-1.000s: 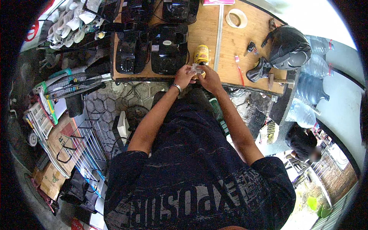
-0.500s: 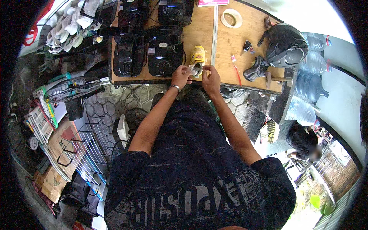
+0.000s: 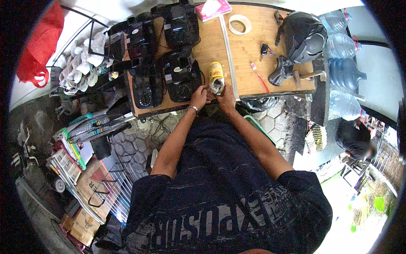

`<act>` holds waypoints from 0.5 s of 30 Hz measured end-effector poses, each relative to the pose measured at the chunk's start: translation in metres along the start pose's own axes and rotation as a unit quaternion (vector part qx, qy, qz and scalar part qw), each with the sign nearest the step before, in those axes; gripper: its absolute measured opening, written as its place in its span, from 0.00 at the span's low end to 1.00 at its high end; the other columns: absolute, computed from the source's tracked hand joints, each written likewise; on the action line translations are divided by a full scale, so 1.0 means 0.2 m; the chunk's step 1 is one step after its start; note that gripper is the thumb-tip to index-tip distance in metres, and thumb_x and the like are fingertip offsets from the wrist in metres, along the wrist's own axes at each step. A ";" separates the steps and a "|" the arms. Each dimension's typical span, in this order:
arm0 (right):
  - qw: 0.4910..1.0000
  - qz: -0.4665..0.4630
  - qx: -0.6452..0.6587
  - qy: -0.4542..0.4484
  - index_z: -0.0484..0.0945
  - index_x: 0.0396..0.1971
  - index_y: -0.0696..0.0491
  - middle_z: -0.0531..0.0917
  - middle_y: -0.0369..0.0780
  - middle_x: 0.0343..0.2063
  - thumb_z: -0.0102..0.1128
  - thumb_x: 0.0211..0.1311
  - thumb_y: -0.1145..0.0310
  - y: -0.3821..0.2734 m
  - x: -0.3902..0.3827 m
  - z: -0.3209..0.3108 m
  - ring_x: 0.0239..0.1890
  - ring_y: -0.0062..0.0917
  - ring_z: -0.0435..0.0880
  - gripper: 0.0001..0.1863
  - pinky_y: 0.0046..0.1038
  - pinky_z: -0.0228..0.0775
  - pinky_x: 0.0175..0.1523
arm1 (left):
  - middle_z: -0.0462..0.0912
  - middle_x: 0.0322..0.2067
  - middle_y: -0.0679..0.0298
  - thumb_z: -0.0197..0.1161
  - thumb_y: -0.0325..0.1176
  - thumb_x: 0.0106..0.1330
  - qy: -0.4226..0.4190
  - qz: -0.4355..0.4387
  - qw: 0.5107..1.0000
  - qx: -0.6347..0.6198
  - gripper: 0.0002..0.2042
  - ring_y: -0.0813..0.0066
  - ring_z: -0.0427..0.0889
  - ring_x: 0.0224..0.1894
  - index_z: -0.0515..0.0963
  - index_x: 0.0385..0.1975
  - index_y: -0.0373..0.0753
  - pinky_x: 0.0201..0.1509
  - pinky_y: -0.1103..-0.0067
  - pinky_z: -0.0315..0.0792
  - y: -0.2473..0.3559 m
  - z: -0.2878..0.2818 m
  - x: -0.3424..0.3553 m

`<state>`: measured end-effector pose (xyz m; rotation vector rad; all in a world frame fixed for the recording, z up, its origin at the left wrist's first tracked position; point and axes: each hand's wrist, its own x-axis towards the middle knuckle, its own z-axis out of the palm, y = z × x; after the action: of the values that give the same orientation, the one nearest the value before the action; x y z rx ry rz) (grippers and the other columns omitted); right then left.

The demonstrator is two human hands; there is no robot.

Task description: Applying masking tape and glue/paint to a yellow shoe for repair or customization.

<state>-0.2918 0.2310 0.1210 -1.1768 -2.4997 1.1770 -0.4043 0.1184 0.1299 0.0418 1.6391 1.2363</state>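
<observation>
At the table's front edge my left hand (image 3: 200,98) and my right hand (image 3: 227,98) are close together, with fingers curled inward. Between them is a small grey, shiny, crumpled-looking piece (image 3: 217,87), too small to identify. Both hands' fingertips reach its near end, partly hidden by the fingers. A yellow can (image 3: 216,70) with a white label stands just beyond it. Left of my left hand sits a black machine with a dial (image 3: 182,80), one of several similar black machines on the wooden table (image 3: 249,51).
On the table's right half are a tape roll (image 3: 239,24), a red toothbrush-like stick (image 3: 261,79), keys (image 3: 264,49), a black backpack (image 3: 303,38) and a hammer (image 3: 306,77). A pink tissue box (image 3: 212,9) lies at the back. A fan (image 3: 96,127) stands left. Another person (image 3: 354,137) is at far right.
The view has shifted. Both hands have drawn closer together in front of the can, and the clear, crumpled plastic at my left fingers no longer shows distinctly.
</observation>
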 end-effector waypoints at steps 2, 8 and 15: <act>0.999 -0.020 -0.002 0.028 0.63 0.56 0.55 0.73 0.49 0.43 0.73 0.45 0.65 0.04 0.02 0.03 0.49 0.45 0.73 0.38 0.38 0.69 0.53 | 0.80 0.45 0.56 0.43 0.40 0.74 0.009 0.006 0.999 -0.035 0.19 0.68 0.84 0.36 0.66 0.58 0.37 0.39 0.71 0.80 0.00 0.01 0.04; 0.892 0.150 0.395 -0.159 0.67 0.55 0.56 0.77 0.40 0.49 0.70 0.54 0.62 0.08 -0.03 -0.11 0.41 0.25 0.81 0.31 0.28 0.76 0.37 | 0.73 0.56 0.59 0.38 0.64 0.69 -0.040 -0.061 0.973 -0.220 0.34 0.67 0.76 0.54 0.63 0.62 0.42 0.57 0.67 0.71 0.14 0.06 0.02; 0.933 -0.006 0.316 -0.173 0.56 0.64 0.54 0.77 0.40 0.49 0.70 0.54 0.70 -0.16 -0.02 -0.36 0.51 0.28 0.77 0.41 0.24 0.76 0.42 | 0.75 0.55 0.59 0.41 0.66 0.66 -0.160 0.040 0.890 -0.425 0.37 0.63 0.74 0.57 0.65 0.60 0.37 0.61 0.66 0.68 0.37 0.13 -0.02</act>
<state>-0.2777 0.2575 0.1942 -0.8250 -2.0293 2.1186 -0.4216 0.1684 0.1889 -0.2232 0.7204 1.8098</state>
